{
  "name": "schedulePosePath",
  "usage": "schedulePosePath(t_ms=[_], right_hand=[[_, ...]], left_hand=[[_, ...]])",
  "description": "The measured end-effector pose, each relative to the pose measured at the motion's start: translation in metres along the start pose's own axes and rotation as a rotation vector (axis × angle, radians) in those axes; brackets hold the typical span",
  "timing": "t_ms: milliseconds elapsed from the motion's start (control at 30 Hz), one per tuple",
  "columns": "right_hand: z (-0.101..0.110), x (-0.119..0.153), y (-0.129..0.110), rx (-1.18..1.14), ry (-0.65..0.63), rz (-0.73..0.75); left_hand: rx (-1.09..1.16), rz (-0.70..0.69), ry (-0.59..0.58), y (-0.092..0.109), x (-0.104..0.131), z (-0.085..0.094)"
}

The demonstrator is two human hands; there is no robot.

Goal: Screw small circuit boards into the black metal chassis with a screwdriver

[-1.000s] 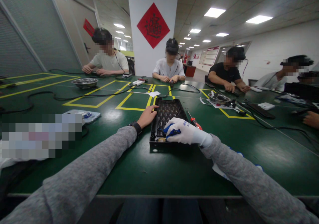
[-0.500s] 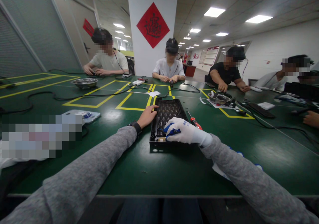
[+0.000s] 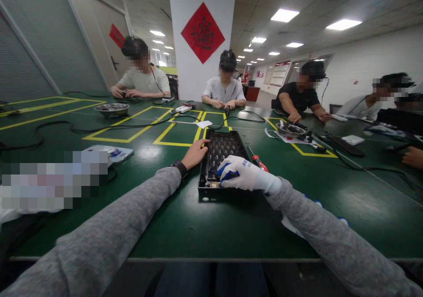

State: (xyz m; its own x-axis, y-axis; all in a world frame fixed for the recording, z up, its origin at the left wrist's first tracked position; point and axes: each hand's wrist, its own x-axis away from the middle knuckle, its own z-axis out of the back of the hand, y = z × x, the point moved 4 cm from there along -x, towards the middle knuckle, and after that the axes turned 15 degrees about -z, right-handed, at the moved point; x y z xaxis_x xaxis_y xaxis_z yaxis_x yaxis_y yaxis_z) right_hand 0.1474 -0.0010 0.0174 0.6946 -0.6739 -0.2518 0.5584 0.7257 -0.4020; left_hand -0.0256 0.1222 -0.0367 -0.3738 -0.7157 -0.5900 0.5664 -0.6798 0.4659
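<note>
A black rectangular tray (image 3: 226,191) with rows of small metal pieces lies on the green table in front of me. My left hand (image 3: 195,154), bare with a dark watch at the wrist, rests at the tray's left edge, a finger stretched onto the rim. My right hand (image 3: 241,173) wears a white glove with blue fingertips and reaches into the tray's near right part. Its fingers are curled together, and what they hold, if anything, is hidden. A small tan part (image 3: 214,185) sits beside those fingertips. Right of the tray lies a red-handled screwdriver (image 3: 260,163).
Metal bowls (image 3: 112,109) (image 3: 291,130) stand at the back left and right. A plastic packet (image 3: 119,154) lies at the left. Black cables (image 3: 79,129) cross the table (image 3: 185,239). Several people sit around the far side.
At the back right, a person's hand beside the metal bowl has shifted slightly. My own hands and the tray look unmoved.
</note>
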Motion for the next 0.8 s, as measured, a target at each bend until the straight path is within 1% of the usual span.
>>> schedulePosePath(t_ms=[300,533,800], right_hand=[[-0.0018,-0.0013,0.0011,0.014,-0.012,0.012],[-0.0010,-0.0011,0.0005,0.006,0.011,0.008],[-0.0001,-0.0003,-0.0005,0.000,-0.003,0.009]], left_hand=[[0.015,0.006,0.004,-0.0017,-0.0004,-0.0004],[0.014,0.005,0.008,-0.0026,0.0000,-0.0007],[0.009,-0.010,0.010,-0.0014,-0.0001,-0.0004]])
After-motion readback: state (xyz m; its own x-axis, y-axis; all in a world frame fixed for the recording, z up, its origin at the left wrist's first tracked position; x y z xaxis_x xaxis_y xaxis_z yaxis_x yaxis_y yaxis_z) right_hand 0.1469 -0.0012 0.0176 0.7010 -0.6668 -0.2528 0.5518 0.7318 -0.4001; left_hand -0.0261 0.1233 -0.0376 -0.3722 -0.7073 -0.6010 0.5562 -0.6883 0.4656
